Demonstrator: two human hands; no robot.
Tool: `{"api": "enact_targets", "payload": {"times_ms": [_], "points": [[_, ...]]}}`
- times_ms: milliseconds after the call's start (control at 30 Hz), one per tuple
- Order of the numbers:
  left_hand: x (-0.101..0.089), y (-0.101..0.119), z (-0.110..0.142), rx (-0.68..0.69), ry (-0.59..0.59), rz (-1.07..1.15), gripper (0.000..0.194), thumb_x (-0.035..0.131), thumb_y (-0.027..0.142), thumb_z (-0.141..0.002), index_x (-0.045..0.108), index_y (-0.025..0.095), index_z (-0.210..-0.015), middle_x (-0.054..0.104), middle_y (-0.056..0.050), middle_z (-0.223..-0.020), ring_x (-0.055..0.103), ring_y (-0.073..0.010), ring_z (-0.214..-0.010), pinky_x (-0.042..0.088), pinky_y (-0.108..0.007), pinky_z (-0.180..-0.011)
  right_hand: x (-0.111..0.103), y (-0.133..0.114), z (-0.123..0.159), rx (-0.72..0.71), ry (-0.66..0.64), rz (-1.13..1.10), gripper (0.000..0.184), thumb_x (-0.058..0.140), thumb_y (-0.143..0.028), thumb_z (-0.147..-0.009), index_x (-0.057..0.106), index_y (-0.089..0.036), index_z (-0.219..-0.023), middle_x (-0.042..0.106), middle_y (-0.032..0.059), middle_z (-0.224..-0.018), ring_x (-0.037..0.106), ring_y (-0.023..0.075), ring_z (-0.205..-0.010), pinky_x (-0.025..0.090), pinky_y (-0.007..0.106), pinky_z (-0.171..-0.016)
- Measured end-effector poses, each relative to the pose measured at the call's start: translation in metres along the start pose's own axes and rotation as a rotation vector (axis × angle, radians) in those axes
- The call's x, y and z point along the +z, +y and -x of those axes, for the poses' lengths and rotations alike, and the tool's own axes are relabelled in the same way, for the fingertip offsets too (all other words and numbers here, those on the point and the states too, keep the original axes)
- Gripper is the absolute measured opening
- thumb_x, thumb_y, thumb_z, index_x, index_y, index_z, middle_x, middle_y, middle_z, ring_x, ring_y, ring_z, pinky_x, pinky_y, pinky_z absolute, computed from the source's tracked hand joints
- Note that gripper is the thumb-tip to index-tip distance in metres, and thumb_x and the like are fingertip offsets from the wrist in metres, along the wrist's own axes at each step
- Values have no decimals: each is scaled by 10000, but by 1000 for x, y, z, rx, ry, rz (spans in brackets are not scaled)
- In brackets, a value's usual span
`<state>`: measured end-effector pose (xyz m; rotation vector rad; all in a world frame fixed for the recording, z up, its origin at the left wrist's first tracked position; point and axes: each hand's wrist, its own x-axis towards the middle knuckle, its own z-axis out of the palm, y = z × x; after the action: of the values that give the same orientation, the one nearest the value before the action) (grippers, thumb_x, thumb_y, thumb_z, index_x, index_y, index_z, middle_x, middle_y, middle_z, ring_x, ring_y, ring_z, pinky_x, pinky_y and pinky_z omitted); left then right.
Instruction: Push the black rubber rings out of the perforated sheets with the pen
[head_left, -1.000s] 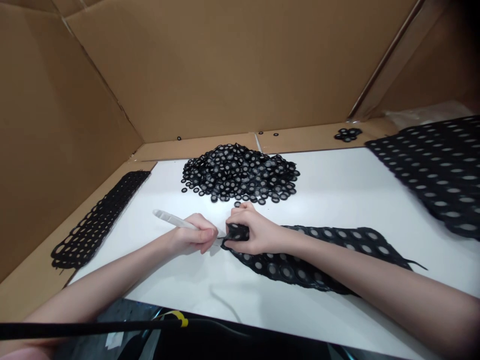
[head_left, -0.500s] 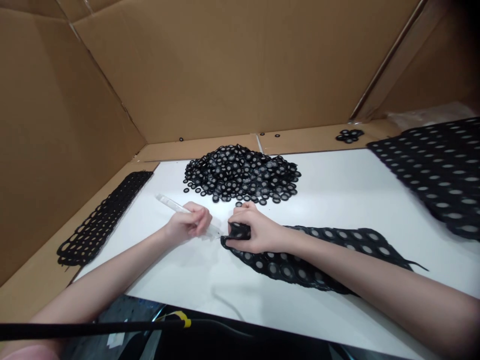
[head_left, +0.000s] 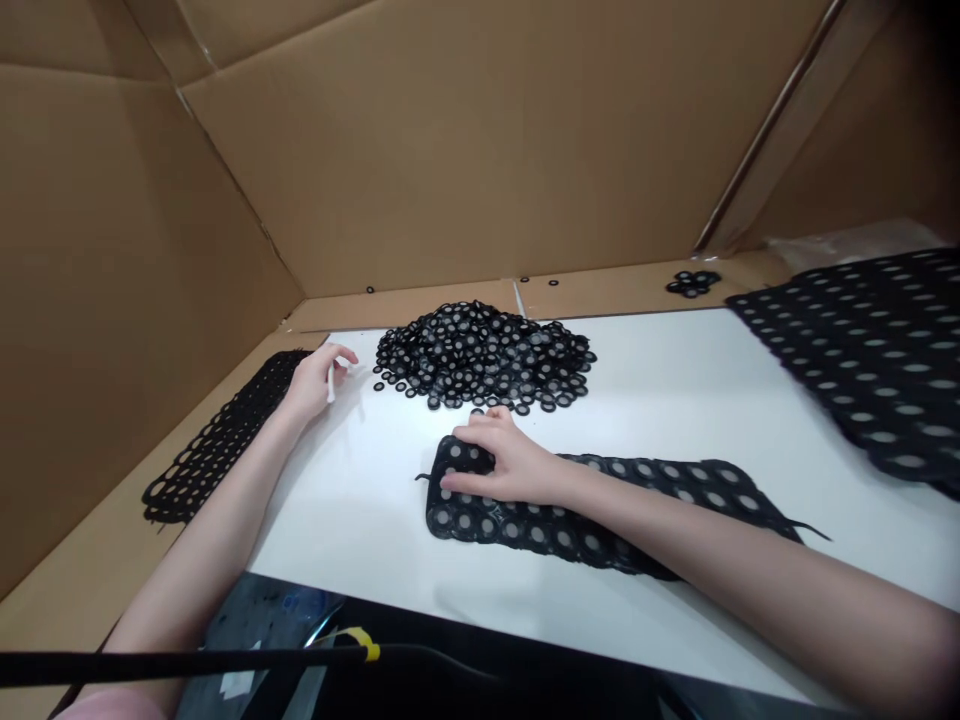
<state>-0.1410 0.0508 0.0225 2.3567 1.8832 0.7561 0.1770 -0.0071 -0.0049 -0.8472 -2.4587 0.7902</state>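
My left hand [head_left: 319,382] is raised near the left edge of the white board, holding a slim white pen-like tool [head_left: 331,384] with its fingers partly curled. The tool's tip is hard to make out. My right hand [head_left: 514,462] rests on the left end of a black perforated strip [head_left: 551,535], thumb and fingers spread apart. Pale discs show through the strip's rows of holes, and a thin black tail sticks out at each end. Behind my right hand rises a heap of small black rings with grey centres [head_left: 480,355].
At left lies a black holed mat [head_left: 217,440]. A larger black mat with pale dots [head_left: 885,350] covers the right side. Several loose rings [head_left: 691,284] sit on the cardboard at the back. Cardboard walls [head_left: 480,150] enclose the white board [head_left: 360,520]. A black cable [head_left: 262,662] crosses the front.
My left hand has moved left and away with the white tool. The strip's left end, folded up in my right hand before, now lies flat, and that hand's grip has loosened.
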Motion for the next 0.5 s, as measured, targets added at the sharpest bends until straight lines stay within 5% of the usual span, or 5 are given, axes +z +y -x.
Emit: {"api": "enact_targets", "payload": {"times_ms": [167, 300, 500], "points": [[5, -27, -5, -52, -74, 11, 345, 413, 103, -645, 656, 141, -886, 598, -85, -1223, 544, -225, -1130, 405, -294, -953, -1, -2, 0, -5, 25, 1, 357, 498, -474, -870, 424, -182, -680, 423, -31, -659, 442, 146, -720, 274, 346, -812], [9, -27, -6, -158, -84, 138, 289, 413, 162, -646, 686, 149, -738, 633, -61, -1176, 551, -235, -1111, 374, -304, -1007, -1, -2, 0, -9, 37, -6, 296, 504, -446, -878, 477, -184, -743, 476, -21, -690, 476, 153, -759, 281, 354, -835], [10, -25, -6, -253, -54, 195, 325, 406, 255, -698, 703, 133, -747, 707, -60, -926, 601, -213, -911, 438, -262, -829, 0, -2, 1, 24, 70, 29, 224, 509, -399, -886, 535, -183, -832, 558, 16, -776, 517, 173, -821, 301, 357, -853]]}}
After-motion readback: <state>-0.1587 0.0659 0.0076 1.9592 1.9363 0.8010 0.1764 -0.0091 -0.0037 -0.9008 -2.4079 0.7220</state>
